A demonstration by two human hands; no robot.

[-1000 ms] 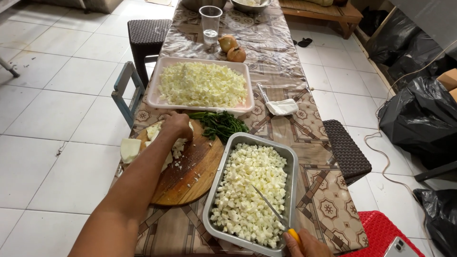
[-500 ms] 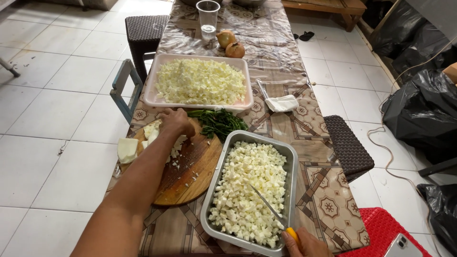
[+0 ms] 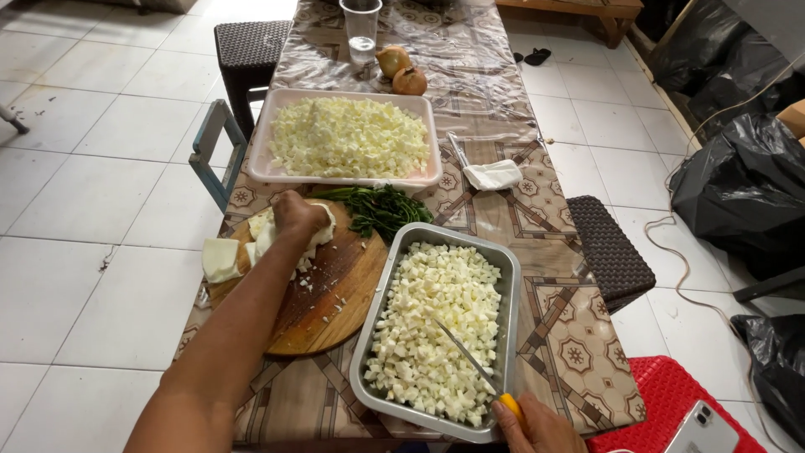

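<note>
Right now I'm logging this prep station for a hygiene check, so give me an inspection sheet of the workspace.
Surface: long table under a patterned plastic cover.
Job's things: round wooden cutting board with pale vegetable pieces; metal tray of white cubes; pink tray of diced pale vegetable; greens.
Clutter: two onions, plastic cup, folded tissue.
Hands: left hand grips a white chunk on the board; right hand holds a yellow-handled knife, blade over the metal tray.
Cables: white cord on the floor.
Surroundings: wicker stools, black bags, red stool with a phone.
</note>
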